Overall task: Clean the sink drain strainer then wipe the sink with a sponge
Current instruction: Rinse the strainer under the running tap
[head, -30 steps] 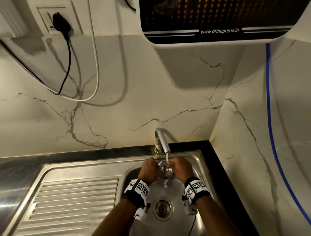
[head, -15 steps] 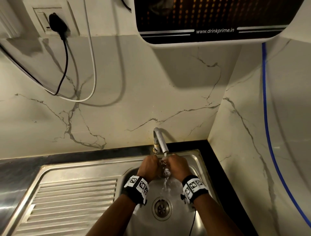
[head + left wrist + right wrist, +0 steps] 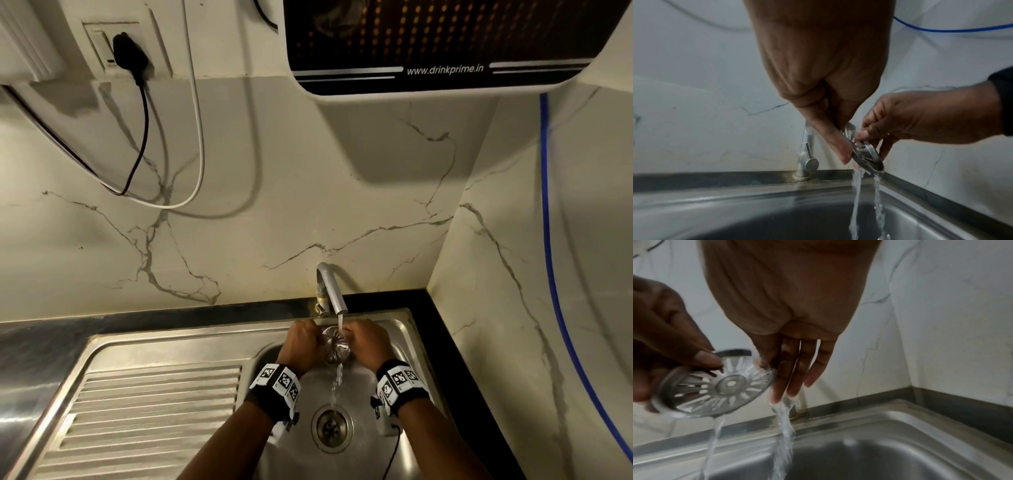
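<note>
The round steel drain strainer [image 3: 334, 344] is up under the running tap [image 3: 330, 291], held between both hands over the sink bowl. My left hand [image 3: 301, 346] pinches its left rim with thumb and fingers; the same pinch shows in the left wrist view, on the strainer [image 3: 865, 152]. My right hand [image 3: 368, 344] pinches the right rim, thumb on the slotted face and fingers [image 3: 797, 366] straight behind it. Water runs over the strainer [image 3: 721, 386] and falls in two streams toward the open drain [image 3: 331, 426]. No sponge is in view.
The steel sink [image 3: 407, 329] has a ribbed drainboard [image 3: 154, 411] on its left. Marble walls close the back and the right side. A water purifier [image 3: 428, 41] hangs above, a blue tube [image 3: 548, 240] runs down the right wall, and cables [image 3: 195, 137] hang at upper left.
Both hands stayed under the tap. Half a second ago they closed over the strainer and hid it; now its slotted face shows between them again.
</note>
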The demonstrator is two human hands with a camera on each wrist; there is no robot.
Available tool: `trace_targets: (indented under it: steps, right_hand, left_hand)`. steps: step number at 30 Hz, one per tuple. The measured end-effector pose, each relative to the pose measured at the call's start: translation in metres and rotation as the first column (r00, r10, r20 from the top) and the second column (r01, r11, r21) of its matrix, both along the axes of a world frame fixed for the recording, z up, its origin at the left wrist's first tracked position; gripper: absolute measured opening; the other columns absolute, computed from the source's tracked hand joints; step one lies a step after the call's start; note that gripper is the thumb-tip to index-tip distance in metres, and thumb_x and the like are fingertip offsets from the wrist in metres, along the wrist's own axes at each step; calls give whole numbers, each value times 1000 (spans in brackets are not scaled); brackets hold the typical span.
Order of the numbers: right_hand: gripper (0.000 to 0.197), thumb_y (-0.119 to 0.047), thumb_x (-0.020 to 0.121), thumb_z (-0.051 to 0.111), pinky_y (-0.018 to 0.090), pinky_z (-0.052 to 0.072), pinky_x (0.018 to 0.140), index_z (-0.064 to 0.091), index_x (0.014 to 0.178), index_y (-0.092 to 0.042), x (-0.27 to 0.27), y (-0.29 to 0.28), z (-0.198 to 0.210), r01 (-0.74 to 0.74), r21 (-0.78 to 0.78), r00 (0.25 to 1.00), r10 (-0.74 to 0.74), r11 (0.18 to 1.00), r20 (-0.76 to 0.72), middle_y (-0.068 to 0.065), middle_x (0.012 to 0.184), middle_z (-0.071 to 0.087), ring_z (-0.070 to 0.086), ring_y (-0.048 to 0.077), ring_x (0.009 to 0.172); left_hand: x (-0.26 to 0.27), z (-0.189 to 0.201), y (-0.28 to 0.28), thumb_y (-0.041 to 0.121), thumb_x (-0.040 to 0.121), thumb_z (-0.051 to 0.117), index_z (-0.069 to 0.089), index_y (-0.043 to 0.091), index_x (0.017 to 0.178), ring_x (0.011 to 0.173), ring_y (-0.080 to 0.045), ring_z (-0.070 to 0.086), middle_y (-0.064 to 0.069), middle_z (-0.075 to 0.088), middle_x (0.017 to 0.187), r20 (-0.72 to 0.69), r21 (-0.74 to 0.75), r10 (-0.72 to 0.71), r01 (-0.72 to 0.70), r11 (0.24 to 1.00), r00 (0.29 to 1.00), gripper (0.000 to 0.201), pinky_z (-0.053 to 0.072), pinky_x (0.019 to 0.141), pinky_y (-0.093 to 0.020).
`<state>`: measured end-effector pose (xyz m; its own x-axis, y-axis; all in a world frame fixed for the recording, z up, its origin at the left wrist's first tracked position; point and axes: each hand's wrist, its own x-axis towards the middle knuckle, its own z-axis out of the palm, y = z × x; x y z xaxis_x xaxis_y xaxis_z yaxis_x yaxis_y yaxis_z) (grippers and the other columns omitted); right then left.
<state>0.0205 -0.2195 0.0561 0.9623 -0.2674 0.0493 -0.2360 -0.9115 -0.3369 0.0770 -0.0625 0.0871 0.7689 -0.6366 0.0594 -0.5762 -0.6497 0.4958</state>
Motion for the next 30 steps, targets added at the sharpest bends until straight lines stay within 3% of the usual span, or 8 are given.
trace_targets:
  steps: [4, 9, 12, 18, 21, 24, 27, 30]
  right_hand:
    - [22, -31, 93, 46, 34, 54, 73, 67, 89, -23, -4, 6, -6, -5, -19, 999, 5, 1000, -31, 0, 90, 71, 68, 23, 86]
    - [13, -24, 92, 58, 35, 55, 78, 69, 100, -22, -4, 16, -15, -126, -158, 992, 123, 979, -29, 1, 98, 72, 68, 22, 91]
    - [13, -31, 90, 59, 33, 55, 79, 67, 100, -28, -1, 14, -10, -102, -131, 995, 102, 986, -10, -4, 96, 72, 68, 19, 90]
    - [18, -34, 93, 49, 33, 52, 77, 65, 93, -26, -7, 2, -10, 51, 65, 998, -53, 997, 19, 0, 94, 72, 67, 24, 93]
    - [22, -25, 88, 59, 31, 53, 82, 67, 109, -27, -13, 7, -21, 93, 132, 990, -106, 987, 94, -1, 105, 73, 67, 20, 99]
    - [55, -15, 75, 76, 33, 54, 89, 59, 127, -21, -25, 11, -36, 48, 14, 992, -49, 999, 119, 3, 117, 70, 67, 21, 106]
    - [75, -18, 81, 67, 40, 35, 112, 37, 148, -11, -40, 19, -44, -8, -83, 984, 22, 997, 177, 11, 152, 42, 43, 28, 139]
    - [65, -31, 91, 37, 40, 12, 117, 30, 153, -11, -52, 29, -50, -82, -150, 983, 105, 985, 153, 11, 159, 25, 26, 27, 147]
  left_hand:
    - [-6, -9, -1, 15, 90, 60, 76, 3, 84, 69, -19, 62, -11, 73, 83, 3, 31, 26, -26, 999, 1000, 21, 34, 59, -11]
    - [-1, -7, -4, 24, 97, 49, 72, 9, 100, 90, -25, 67, -10, 72, 100, -23, 142, -59, 62, 988, 998, 28, 41, 70, -24]
    - [3, -2, -5, 20, 94, 51, 73, 7, 93, 83, -24, 68, -9, 73, 92, -32, 108, -69, 72, 992, 997, 25, 47, 70, -25]
    - [-1, -8, -9, 5, 84, 61, 74, 4, 76, 57, -7, 51, -10, 73, 74, -62, -40, 33, -36, 999, 998, 16, 35, 55, -11]
    - [-2, -21, -13, 12, 84, 64, 75, 11, 70, 60, -15, 62, -7, 72, 69, -97, -64, 76, -82, 995, 992, 17, 33, 59, -14]
    - [0, -29, -14, 14, 80, 68, 74, 14, 67, 55, -9, 61, 0, 68, 60, -143, -111, 85, -101, 989, 986, 14, 32, 57, -14]
    - [2, -32, -14, 0, 77, 64, 69, 14, 56, 45, 3, 50, 13, 56, 44, -263, -186, 135, -187, 965, 955, 25, 32, 51, -9]
    - [7, -35, -14, 4, 77, 62, 70, 8, 58, 51, -6, 51, -1, 63, 52, -344, -148, 175, -238, 960, 922, 21, 42, 56, -25]
